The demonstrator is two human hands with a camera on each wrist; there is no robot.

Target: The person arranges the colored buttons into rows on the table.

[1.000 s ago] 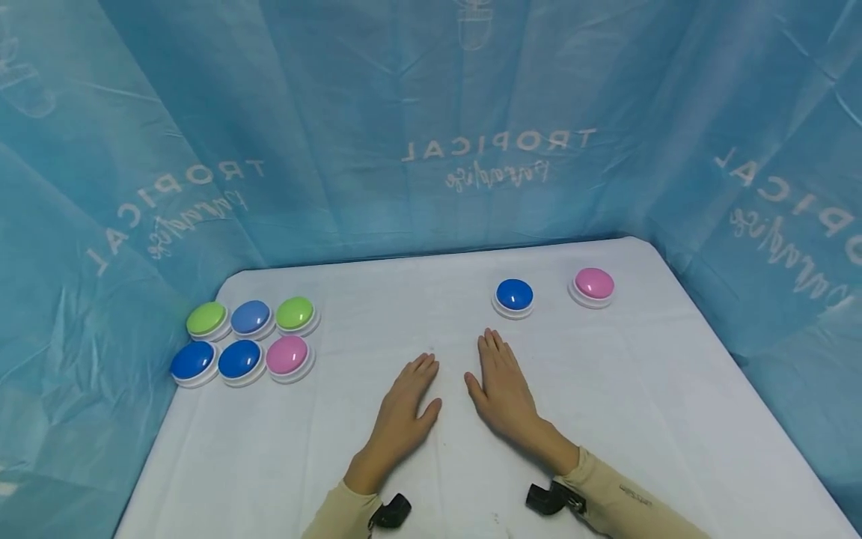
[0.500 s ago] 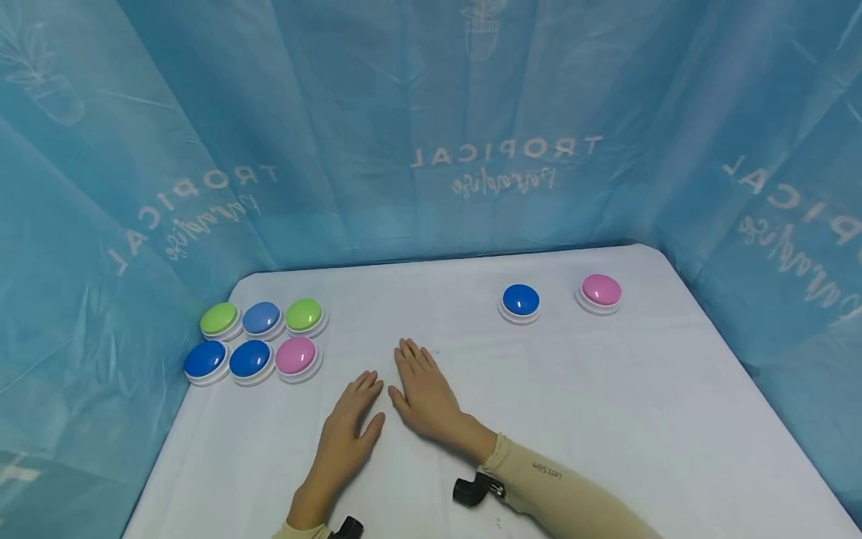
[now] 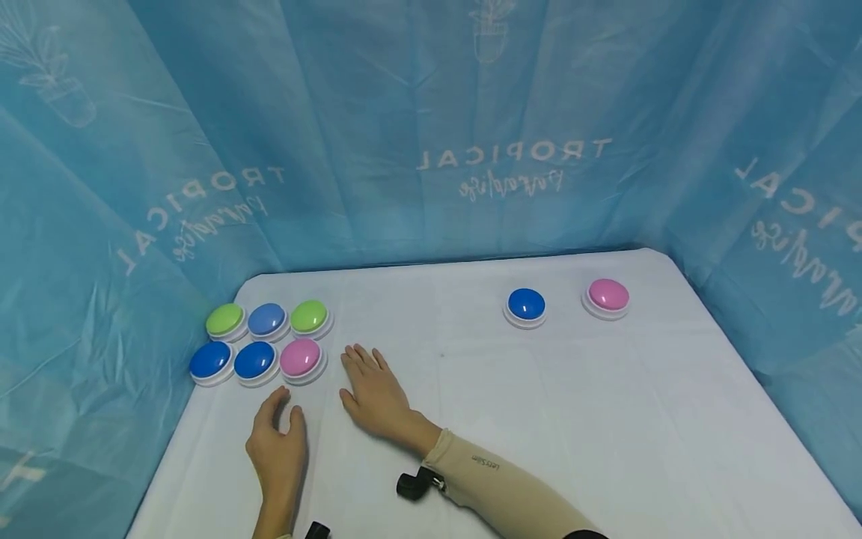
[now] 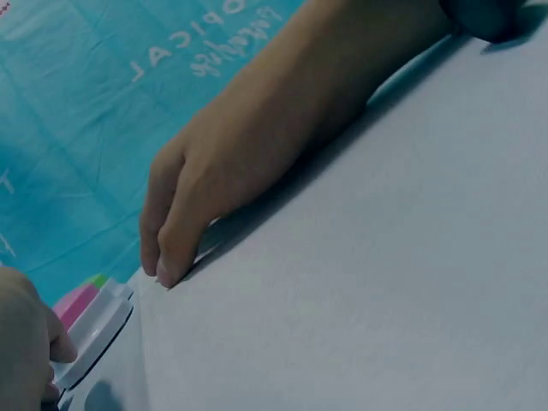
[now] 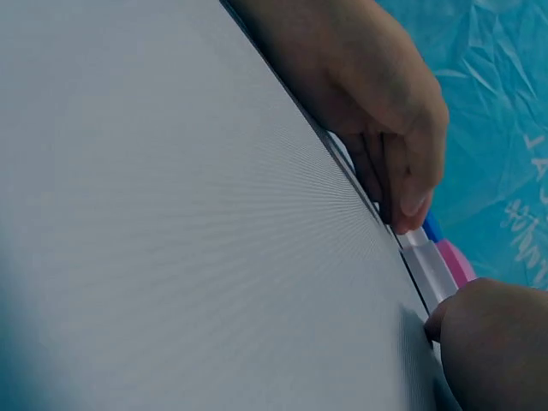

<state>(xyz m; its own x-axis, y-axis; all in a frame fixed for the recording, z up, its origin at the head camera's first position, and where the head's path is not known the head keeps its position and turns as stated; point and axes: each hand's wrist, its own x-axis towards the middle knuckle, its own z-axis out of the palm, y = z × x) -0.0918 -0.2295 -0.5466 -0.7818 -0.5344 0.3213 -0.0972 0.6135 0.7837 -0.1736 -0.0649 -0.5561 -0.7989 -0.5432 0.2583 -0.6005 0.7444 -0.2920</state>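
My left hand [image 3: 277, 442] is just in front of a pink push button [image 3: 300, 359] with a white base, fingers bent and thumb held apart. Nothing lies in its grasp; the head view shows a small gap to the base. My right hand [image 3: 376, 393] lies palm down on the white table, to the right of that button, fingers stretched forward. In the left wrist view the pink button [image 4: 75, 306] appears beyond the left fingers [image 4: 62, 342]. The right wrist view shows its pink dome [image 5: 455, 261] between both hands.
Beside the pink button stand two dark blue buttons [image 3: 255, 361]. Behind them is a row of a green [image 3: 225, 320], a light blue [image 3: 266, 320] and another green button [image 3: 310, 317]. Farther right are a blue [image 3: 526, 305] and a pink button [image 3: 609, 296]. Blue curtains [image 3: 377, 202] border the table [image 3: 572, 404].
Both hands have moved left from the table's middle toward the group of buttons. The left fingers have bent and spread from the thumb. The head view has shifted slightly.
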